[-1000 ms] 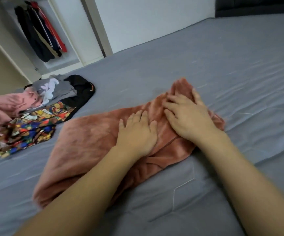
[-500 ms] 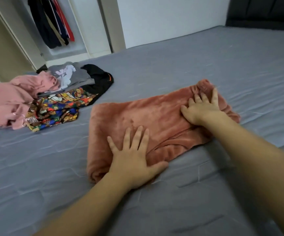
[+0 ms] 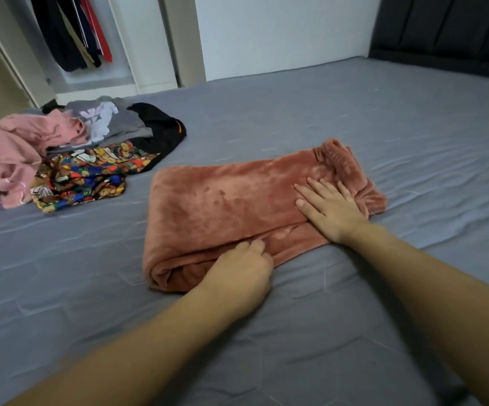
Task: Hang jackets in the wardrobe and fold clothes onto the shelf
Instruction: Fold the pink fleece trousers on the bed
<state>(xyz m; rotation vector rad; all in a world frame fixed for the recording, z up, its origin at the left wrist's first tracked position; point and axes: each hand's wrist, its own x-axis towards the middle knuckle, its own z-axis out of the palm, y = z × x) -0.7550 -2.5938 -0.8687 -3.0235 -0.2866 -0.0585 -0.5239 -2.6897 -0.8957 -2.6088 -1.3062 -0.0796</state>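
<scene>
Folded rust-pink fleece garment (image 3: 237,206) lying across the middle of the bed (image 3: 354,118), on its grey sheet, long side running left to right, ribbed band bunched at the right end. Right hand (image 3: 329,208) flat on top of the fleece near that right end, fingers straight and spread, palm pressing down, grasping nothing. Left hand (image 3: 241,272) at the near edge of the fleece, toward its left half, fingers curled in against the lower fold; fingertips hidden in the pile, so cannot tell whether pinching the cloth or only touching it. Both bare forearms reaching in from the near edge of the bed.

Loose heap of clothes toward the bed's far left corner, well apart from the fleece: pink garment (image 3: 8,159) crumpled at the left edge, cartoon-print garment (image 3: 85,177) spread just beside it on the near side, grey garment (image 3: 111,121) with a pale print behind, black garment (image 3: 161,130) with a small orange mark at the right of the heap.

Beyond the bed's far left side, open wardrobe (image 3: 126,48) with white frame, dark and red jackets (image 3: 73,30) hanging inside. Dark padded headboard (image 3: 448,27) at the far right corner.
</scene>
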